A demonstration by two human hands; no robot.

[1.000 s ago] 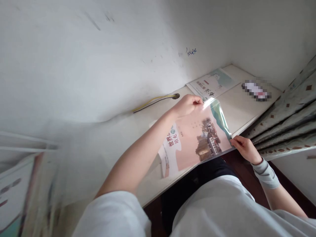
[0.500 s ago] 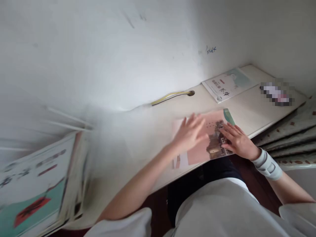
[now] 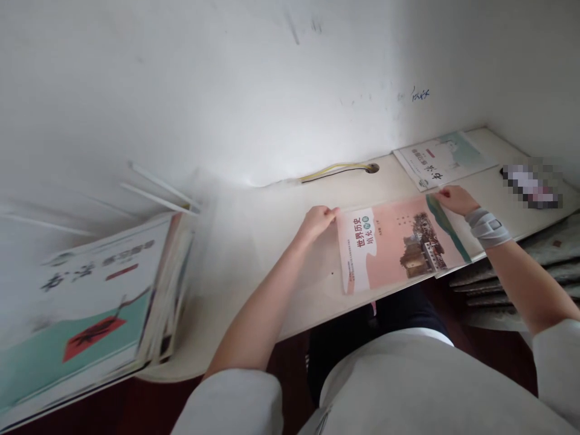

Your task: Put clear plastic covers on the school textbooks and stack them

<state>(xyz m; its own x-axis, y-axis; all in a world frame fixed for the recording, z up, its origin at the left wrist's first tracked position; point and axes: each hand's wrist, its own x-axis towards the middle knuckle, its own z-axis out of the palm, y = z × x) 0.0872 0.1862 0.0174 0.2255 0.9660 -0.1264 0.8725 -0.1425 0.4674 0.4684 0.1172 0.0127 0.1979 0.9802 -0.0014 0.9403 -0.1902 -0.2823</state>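
Note:
A pink and white workbook (image 3: 385, 248) with a picture of a building on its cover lies near the front edge of the desk (image 3: 254, 266). Its title side faces left, and a green strip runs along its right end. My left hand (image 3: 319, 220) is closed, pinching the workbook's upper left corner. At the upper right corner my right hand (image 3: 455, 199) is also closed on the workbook, with its fingertips partly hidden. A grey wrist brace (image 3: 489, 228) wraps my right wrist.
A thick stack of books (image 3: 104, 302) stands at the desk's left end. A calligraphy booklet (image 3: 441, 160) lies at the back right, beside a pixelated object (image 3: 530, 184). Thin yellow and black cables (image 3: 335, 166) run along the wall into a desk hole (image 3: 372, 168).
Both hands were lying spread over the workbook's cover. They have since moved to its upper corners and closed on them. The view has shifted left.

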